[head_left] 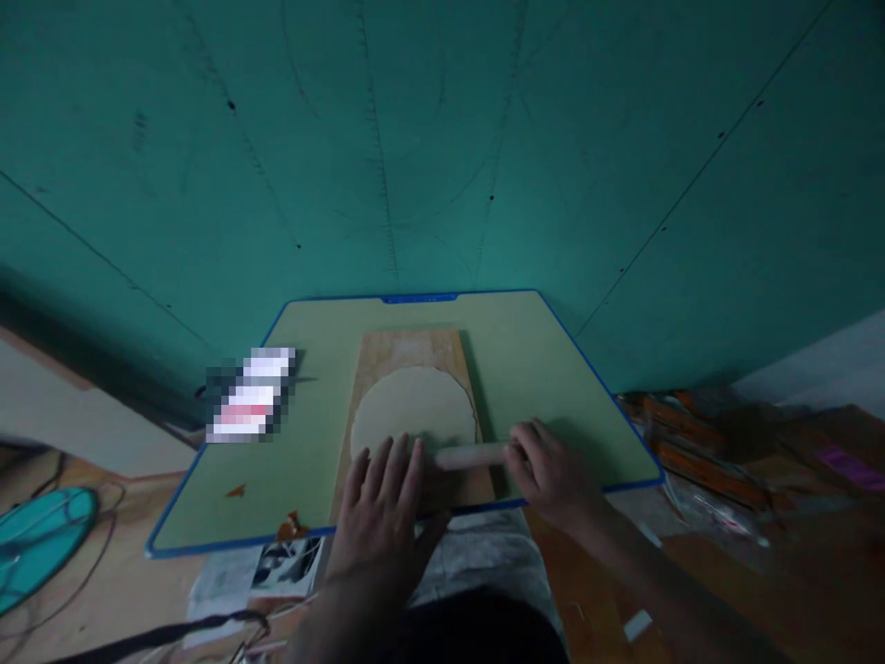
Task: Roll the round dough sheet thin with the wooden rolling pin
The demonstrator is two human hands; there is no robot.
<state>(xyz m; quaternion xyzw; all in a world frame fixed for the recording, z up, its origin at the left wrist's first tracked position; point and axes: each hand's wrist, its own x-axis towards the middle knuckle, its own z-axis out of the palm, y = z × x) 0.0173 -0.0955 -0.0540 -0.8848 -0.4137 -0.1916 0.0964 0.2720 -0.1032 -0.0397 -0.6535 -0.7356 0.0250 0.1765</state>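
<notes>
A sheet of rolled-out dough (413,406), pale and roundish, lies on a wooden board (407,347) in the middle of the small table. Across the dough's near right edge rests a rolling pin (474,456). My right hand (549,470) is closed around the pin's right end, just beyond the board's right side. At the near left edge of the dough, my left hand (383,503) lies flat with its fingers stretched forward. It covers the pin's left end, so whether the palm presses on the pin cannot be seen.
The table (546,369) has a blue rim and stands against a green wall (442,148). A pixelated object (253,397) is at its left side. Small brown scraps (291,526) lie near the front edge. Orange-brown pieces (681,429) are piled on the floor at right.
</notes>
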